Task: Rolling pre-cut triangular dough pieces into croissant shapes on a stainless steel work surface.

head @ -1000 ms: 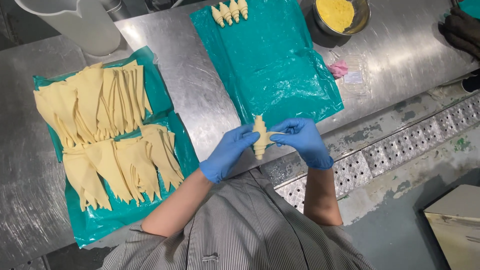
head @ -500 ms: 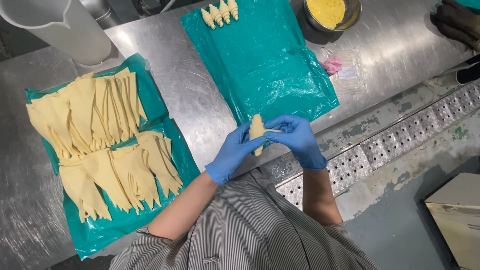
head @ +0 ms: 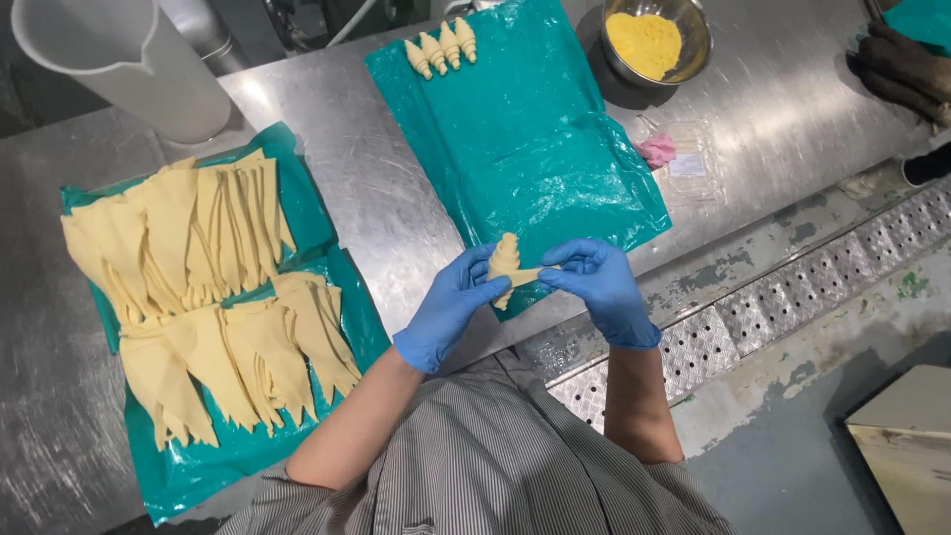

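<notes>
Both my hands wear blue gloves and hold one rolled piece of pale dough (head: 504, 264) just above the near edge of a teal plastic sheet (head: 525, 149). My left hand (head: 448, 307) cups the roll from the left. My right hand (head: 597, 284) pinches its pointed tail from the right. Several finished dough rolls (head: 440, 46) lie in a row at the sheet's far end. Left of me, a second teal sheet (head: 198, 466) carries many flat dough triangles (head: 198, 287).
A steel bowl of yellow filling (head: 646, 42) stands at the back right. A white plastic jug (head: 119, 59) stands at the back left. A small pink scrap (head: 657, 150) lies by the sheet. Another person's dark-gloved hand (head: 901, 64) rests at the far right. A perforated floor drain (head: 792, 307) runs along the counter.
The dough roll has been lifted slightly and turned between my hands, with its tail now drawn out to the right. The view has shifted a little.
</notes>
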